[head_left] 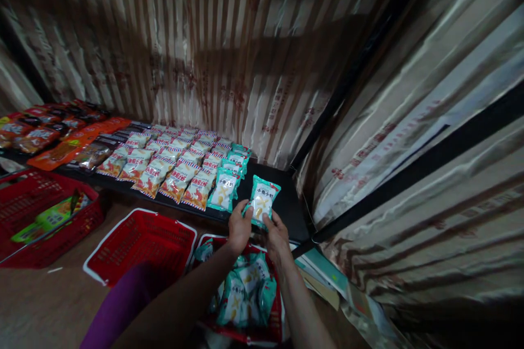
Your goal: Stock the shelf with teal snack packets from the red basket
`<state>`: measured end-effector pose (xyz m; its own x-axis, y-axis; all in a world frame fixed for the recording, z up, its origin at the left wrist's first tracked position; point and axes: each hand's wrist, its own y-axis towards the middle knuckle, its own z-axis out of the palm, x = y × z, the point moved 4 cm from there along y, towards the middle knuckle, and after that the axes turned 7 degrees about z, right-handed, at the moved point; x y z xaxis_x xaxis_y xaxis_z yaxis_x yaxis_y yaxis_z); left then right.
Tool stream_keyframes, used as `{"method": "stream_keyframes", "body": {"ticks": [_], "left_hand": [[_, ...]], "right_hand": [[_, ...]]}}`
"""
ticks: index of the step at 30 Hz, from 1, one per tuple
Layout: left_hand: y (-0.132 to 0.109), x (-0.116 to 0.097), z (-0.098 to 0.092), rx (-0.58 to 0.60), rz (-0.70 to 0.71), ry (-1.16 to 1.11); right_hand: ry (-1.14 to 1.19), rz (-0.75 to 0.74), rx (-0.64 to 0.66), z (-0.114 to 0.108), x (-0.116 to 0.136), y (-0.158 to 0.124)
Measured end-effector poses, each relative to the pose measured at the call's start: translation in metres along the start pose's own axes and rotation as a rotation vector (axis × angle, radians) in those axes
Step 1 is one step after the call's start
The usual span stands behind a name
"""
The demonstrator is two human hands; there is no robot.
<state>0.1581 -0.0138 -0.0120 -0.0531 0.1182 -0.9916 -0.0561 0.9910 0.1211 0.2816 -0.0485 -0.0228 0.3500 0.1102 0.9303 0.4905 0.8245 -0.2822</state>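
Between both hands, a teal and white snack bag (263, 199) is held upright over the front edge of a black shelf (282, 180). My left hand (240, 226) grips its lower left side, and my right hand (277, 232) pinches its lower right corner. Just left of it on the shelf stands a column of matching teal bags (224, 190). Below my forearms, a red basket (279, 305) holds several more teal snack bags (245, 289), partly covered by my arms.
Rows of white and orange snack bags (178, 177) lie left of the teal ones, then orange packets (77, 142) farther left. A red basket with a white rim (143, 240) sits on the floor. Another red basket (88, 223) contains green packets. A black post (368, 218) slants at right.
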Motion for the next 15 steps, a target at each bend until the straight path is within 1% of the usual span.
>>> {"method": "stream_keyframes", "body": {"ticks": [5, 8, 11, 15], "left_hand": [[0.037, -0.006, 0.025, -0.039, 0.06, 0.175], [0.057, -0.008, 0.039, -0.055, 0.092, 0.228], [0.076, -0.007, 0.054, -0.091, 0.144, 0.256], [0.096, -0.001, 0.07, -0.148, 0.185, 0.271]], "right_hand": [[0.011, -0.037, -0.022, 0.011, 0.017, 0.051], [-0.007, -0.065, -0.045, 0.017, 0.025, 0.082], [-0.011, -0.092, -0.05, 0.023, 0.029, 0.112], [-0.091, -0.144, -0.081, 0.028, 0.028, 0.146]]}}
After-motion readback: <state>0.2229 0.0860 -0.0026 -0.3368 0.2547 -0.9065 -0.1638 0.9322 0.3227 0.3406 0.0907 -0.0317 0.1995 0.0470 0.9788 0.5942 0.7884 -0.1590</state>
